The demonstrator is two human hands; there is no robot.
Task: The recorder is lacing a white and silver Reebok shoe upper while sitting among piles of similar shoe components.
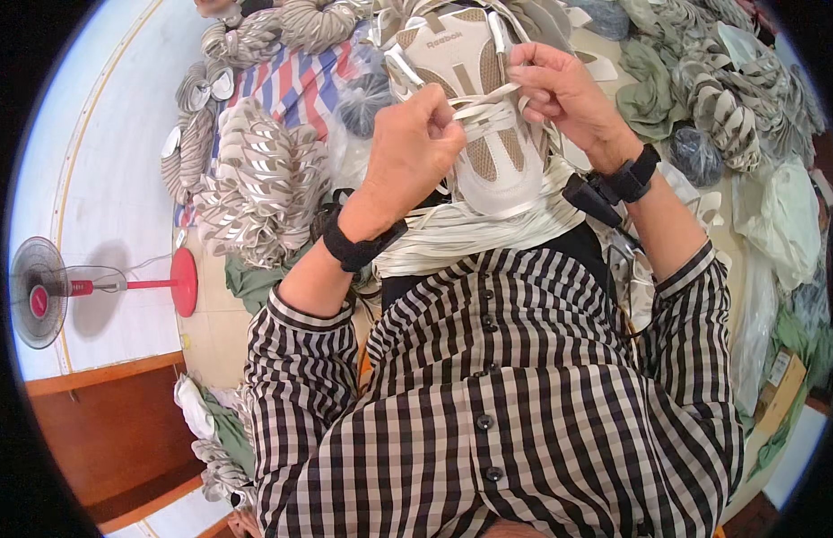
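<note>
Left hand (412, 143) curled, can't tell its grip | right hand (564, 94) pinches lace (501, 93) | shoe upper (501, 170) beneath fingers, partly hidden

The one clear line of lettering before me sits on the pale tongue (439, 59) of the shoe upper (501, 190) — a single short word in brown, near the tongue's top edge, upright to my eye and rising slightly to the right. Off to my left, the fan (39, 260) carries a pale mark on its red hub (39, 302), too small for me to make out. On my right, a brown box (781, 399) bears a whitish label (779, 368) — its print too tiny to read.
</note>
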